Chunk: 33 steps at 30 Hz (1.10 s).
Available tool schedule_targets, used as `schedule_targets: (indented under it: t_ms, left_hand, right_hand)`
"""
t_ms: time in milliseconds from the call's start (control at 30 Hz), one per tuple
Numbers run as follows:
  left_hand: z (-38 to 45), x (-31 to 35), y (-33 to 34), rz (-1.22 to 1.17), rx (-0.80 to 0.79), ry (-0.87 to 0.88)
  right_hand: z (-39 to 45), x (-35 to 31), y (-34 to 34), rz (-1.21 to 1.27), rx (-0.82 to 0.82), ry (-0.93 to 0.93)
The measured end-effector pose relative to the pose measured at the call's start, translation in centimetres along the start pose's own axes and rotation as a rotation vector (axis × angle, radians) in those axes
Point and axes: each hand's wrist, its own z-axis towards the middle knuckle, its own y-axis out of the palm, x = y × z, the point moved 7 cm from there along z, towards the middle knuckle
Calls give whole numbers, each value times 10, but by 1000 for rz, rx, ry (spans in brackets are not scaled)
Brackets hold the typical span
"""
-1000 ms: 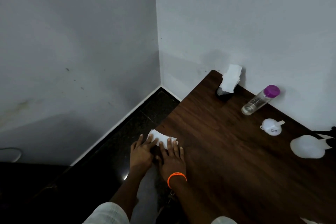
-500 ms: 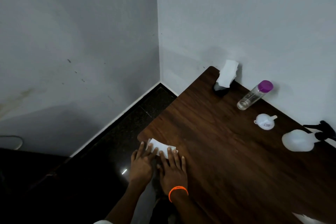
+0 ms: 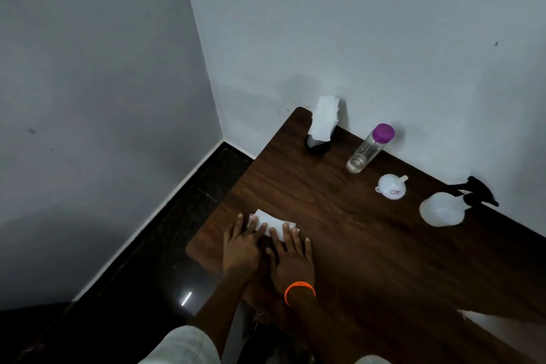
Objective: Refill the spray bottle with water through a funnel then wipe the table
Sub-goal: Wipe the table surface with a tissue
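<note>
Both hands flat on a white tissue at the table's near-left corner.
Left hand (image 3: 240,248) and right hand (image 3: 291,257) press the tissue (image 3: 270,222) with straight fingers onto the wooden table (image 3: 369,260); funnel (image 3: 391,186) and spray bottle (image 3: 443,208) lie well apart, near the wall.

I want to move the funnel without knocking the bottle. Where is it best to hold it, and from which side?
Probably take the funnel by its wide white bowl, coming down from above on the near side. It rests on the table with its narrow spout pointing toward the wall, so the spout is a thin, awkward grip. The purple-capped bottle stands apart, farther back to the left.
</note>
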Motion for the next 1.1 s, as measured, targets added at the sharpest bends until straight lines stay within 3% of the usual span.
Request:
schedule_targets:
  t_ms: [633,1100]
  left_hand:
    - [194,126,-37,45,-8,227]
    - [177,210,-7,138,-52,450]
  right_hand:
    - [151,131,-76,43,41,256]
    - [82,195,-85,85,24,446]
